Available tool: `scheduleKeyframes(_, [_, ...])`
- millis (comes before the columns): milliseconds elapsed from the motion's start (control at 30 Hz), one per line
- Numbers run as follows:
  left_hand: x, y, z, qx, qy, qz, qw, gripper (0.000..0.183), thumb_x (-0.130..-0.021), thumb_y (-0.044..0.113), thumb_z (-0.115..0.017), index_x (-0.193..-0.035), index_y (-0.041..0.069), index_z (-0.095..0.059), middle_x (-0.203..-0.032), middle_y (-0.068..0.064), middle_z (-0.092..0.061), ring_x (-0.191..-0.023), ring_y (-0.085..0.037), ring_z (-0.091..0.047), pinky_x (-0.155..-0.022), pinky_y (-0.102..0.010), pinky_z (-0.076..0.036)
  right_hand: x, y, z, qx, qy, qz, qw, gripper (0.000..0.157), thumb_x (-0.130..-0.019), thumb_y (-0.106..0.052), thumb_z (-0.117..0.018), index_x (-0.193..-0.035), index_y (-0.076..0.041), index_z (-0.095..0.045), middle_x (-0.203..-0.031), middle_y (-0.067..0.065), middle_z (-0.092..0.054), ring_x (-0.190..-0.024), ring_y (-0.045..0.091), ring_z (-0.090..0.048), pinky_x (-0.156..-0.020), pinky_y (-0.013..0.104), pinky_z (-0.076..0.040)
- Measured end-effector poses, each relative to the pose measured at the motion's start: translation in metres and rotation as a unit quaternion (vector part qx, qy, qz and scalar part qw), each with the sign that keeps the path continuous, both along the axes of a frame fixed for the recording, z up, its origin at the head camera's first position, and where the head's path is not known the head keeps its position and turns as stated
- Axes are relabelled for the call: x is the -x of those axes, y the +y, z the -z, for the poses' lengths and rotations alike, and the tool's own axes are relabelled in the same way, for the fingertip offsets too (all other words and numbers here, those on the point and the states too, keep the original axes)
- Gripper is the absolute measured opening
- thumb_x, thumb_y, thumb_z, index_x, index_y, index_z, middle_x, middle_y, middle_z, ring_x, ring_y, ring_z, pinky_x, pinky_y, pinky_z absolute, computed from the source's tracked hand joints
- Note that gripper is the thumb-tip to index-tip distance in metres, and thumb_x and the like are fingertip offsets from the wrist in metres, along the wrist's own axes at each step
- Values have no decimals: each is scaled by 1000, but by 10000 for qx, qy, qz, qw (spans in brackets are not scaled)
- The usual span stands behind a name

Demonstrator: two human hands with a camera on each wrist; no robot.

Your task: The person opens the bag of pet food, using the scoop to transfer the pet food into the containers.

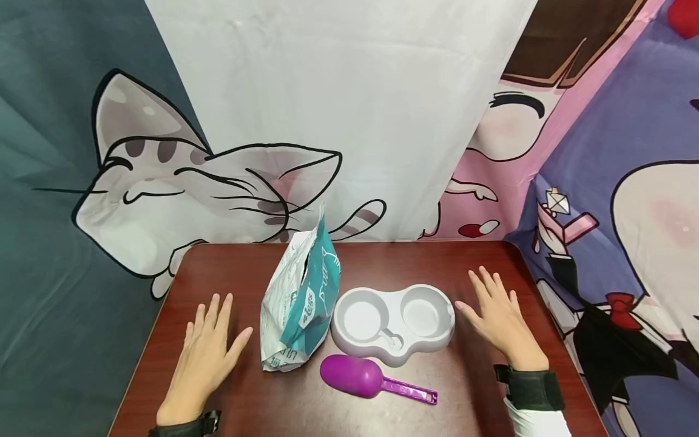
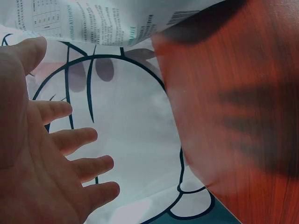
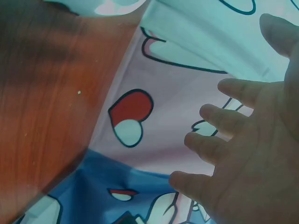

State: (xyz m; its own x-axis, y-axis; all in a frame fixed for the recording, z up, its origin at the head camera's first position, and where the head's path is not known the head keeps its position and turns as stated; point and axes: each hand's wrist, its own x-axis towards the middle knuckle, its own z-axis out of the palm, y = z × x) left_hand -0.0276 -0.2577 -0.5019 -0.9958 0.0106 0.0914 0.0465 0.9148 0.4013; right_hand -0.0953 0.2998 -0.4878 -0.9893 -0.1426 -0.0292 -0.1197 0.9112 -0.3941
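My left hand (image 1: 204, 358) is held palm down at the left of the table, fingers straight and thumb spread, holding nothing. Just right of it stands a teal and white printed bag (image 1: 314, 303), upright with a peaked top; its printed back (image 2: 93, 25) crosses the top of the left wrist view. A light grey double bowl (image 1: 393, 347) with two round wells sits beside the bag. In front of both lies a purple scoop (image 1: 352, 375), handle pointing right. My right hand (image 1: 502, 321), fingers extended and also holding nothing, is to the right of the bowl.
The reddish-brown wooden table (image 1: 229, 267) has rounded far corners. Behind it hangs a cloth backdrop (image 1: 349, 79) with cartoon cat and character drawings, reaching down past the table's edges. Each wrist wears a black strap (image 1: 530, 388).
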Motion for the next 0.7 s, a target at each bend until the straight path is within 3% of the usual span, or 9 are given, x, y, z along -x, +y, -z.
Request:
scheduleKeyframes(367, [0, 6, -9, -34, 301, 101, 9995, 78, -104, 44, -58, -164, 6, -26, -163, -33, -29, -150, -59, -22, -112, -80, -21, 2, -20, -3, 20, 226, -290, 9993, 80, -97, -41, -67, -161, -6, -33, -168, 25, -23, -154, 54, -16, -112, 84, -15])
scheduleKeyframes(700, [2, 16, -17, -68, 428, 193, 9989, 76, -103, 40, -60, -164, 8, -27, -163, -31, -30, -150, -57, -24, -113, -78, -23, -2, -44, -3, 263, 864, -791, 9928, 75, -95, -34, -72, -157, -5, -42, -165, 21, -34, -151, 51, -30, -113, 79, -24])
